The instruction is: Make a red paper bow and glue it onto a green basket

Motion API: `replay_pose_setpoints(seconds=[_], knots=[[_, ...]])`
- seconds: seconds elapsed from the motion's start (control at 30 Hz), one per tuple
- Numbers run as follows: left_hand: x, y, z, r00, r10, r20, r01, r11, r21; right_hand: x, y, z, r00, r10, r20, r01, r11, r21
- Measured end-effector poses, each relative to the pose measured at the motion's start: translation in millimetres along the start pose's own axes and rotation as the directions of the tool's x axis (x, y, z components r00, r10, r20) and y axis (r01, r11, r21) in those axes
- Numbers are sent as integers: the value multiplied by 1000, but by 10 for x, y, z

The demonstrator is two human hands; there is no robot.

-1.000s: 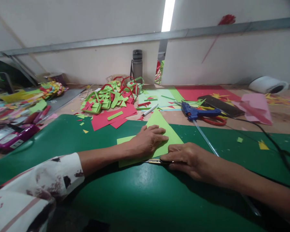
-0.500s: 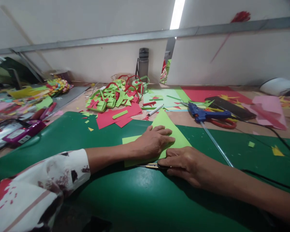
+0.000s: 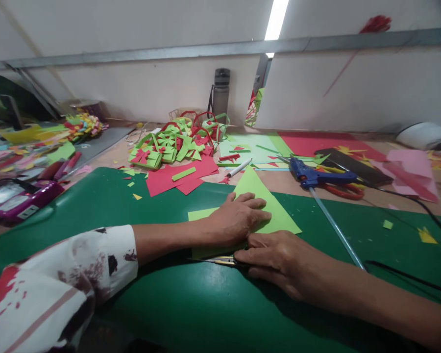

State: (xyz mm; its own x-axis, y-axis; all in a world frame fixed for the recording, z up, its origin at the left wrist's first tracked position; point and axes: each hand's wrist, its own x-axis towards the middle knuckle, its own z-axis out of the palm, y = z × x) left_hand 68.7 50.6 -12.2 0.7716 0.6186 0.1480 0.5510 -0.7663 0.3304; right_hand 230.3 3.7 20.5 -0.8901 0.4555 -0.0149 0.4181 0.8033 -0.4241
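A light green paper sheet [image 3: 257, 189] lies on the green mat, folded or overlapped, with a pointed top and a strip reaching left. My left hand [image 3: 238, 218] rests flat over its middle, fingers spread, pressing it to the mat. Beside it, at the paper's near edge, my right hand [image 3: 275, 257] is closed around a slim bladed tool [image 3: 222, 260]. The tool's thin, pale metal part points left along that edge. Its handle is hidden in my fingers, so its exact kind is unclear.
A blue glue gun [image 3: 316, 175] with a long clear stick lies at right, near orange-handled scissors [image 3: 343, 191]. Behind are red paper [image 3: 169, 179], a white marker [image 3: 239, 168], small green paper baskets [image 3: 169, 147] and a grey bottle [image 3: 221, 95]. A black cable [image 3: 407, 274] crosses the right side.
My right hand and the bladed tool have shifted slightly left and nearer to me along the paper's edge. My left hand stays pressed on the paper. The camera view has shifted slightly.
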Motion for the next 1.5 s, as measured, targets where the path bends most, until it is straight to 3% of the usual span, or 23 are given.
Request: replay_pose_setpoints(seconds=[0.3, 0.43, 0.53, 0.6, 0.67, 0.73, 0.83, 0.93, 1.0, 1.13, 1.5], knots=[[6, -5, 12, 1000, 3, -18, -3, 1000, 2, 9, -139, 2, 996, 1, 91, 2, 999, -34], [-28, 29, 2, 999, 15, -35, -15, 1000, 5, -74, -196, -68, 993, 1, 116, -4, 1000, 28], [-56, 51, -33, 998, 56, -40, -55, 998, 13, -146, -220, -196, 999, 7, 46, -12, 994, 111], [-86, 43, -69, 997, 72, -34, -71, 997, 20, -195, -180, -305, 996, 40, -74, -28, 986, 164], [-143, 6, -122, 998, 56, -34, -54, 998, 33, -241, -76, -412, 952, 160, -262, -114, 977, 182], [-238, -51, -197, 999, -8, -53, 11, 999, 50, -280, 86, -494, 815, 352, -460, -305, 936, 175], [-419, -118, -349, 988, -145, -54, 149, 986, 77, -310, 360, -528, 668, 504, -547, -535, 836, 117], [-545, -97, -486, 930, -361, 61, 356, 930, 87, -299, 573, -452, 598, 588, -545, -700, 714, 1], [-562, -51, -530, 887, -448, 113, 439, 893, 95, -278, 665, -376, 573, 612, -545, -739, 674, -20], [-496, -14, -510, 854, -506, 119, 505, 862, 35, -260, 766, -278, 533, 658, -533, -795, 605, -49], [-498, -70, -427, 853, -516, 76, 520, 829, -208, -277, 820, -224, 531, 717, -451, -837, 526, -149]])
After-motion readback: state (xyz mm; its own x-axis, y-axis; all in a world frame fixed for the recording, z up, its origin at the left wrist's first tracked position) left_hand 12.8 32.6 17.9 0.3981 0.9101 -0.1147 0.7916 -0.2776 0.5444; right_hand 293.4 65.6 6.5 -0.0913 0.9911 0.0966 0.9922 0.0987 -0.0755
